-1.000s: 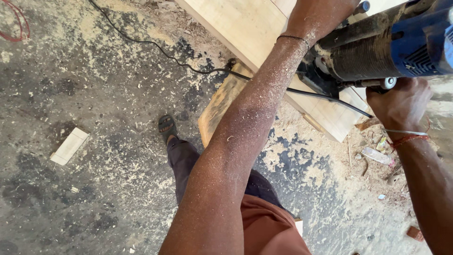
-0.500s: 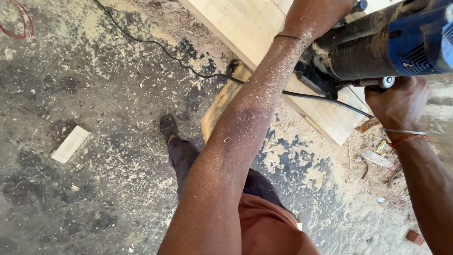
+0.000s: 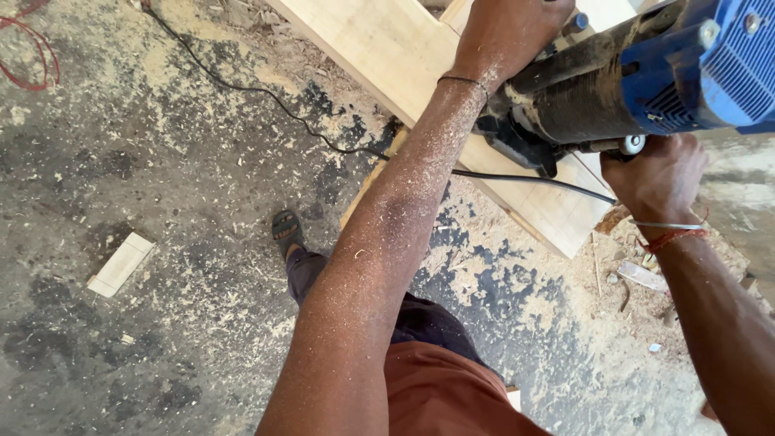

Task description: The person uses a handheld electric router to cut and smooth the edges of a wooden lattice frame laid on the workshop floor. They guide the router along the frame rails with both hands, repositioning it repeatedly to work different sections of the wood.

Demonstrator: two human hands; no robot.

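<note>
A blue and dark power tool rests on a pale wooden plank that runs from the top centre down to the right. My left hand is clamped over the tool's front end, with sawdust all along the forearm. My right hand grips a handle with a white knob under the tool's blue body. A black cord leaves the tool and trails left over the plank's edge.
The concrete floor is strewn with sawdust. A small wood offcut lies at the left. My sandalled foot stands beside a lower board. A red wire loop lies at the top left. Scraps lie at the right.
The view has shifted slightly; both hands keep their hold on the tool, which sits a little further along the plank.
</note>
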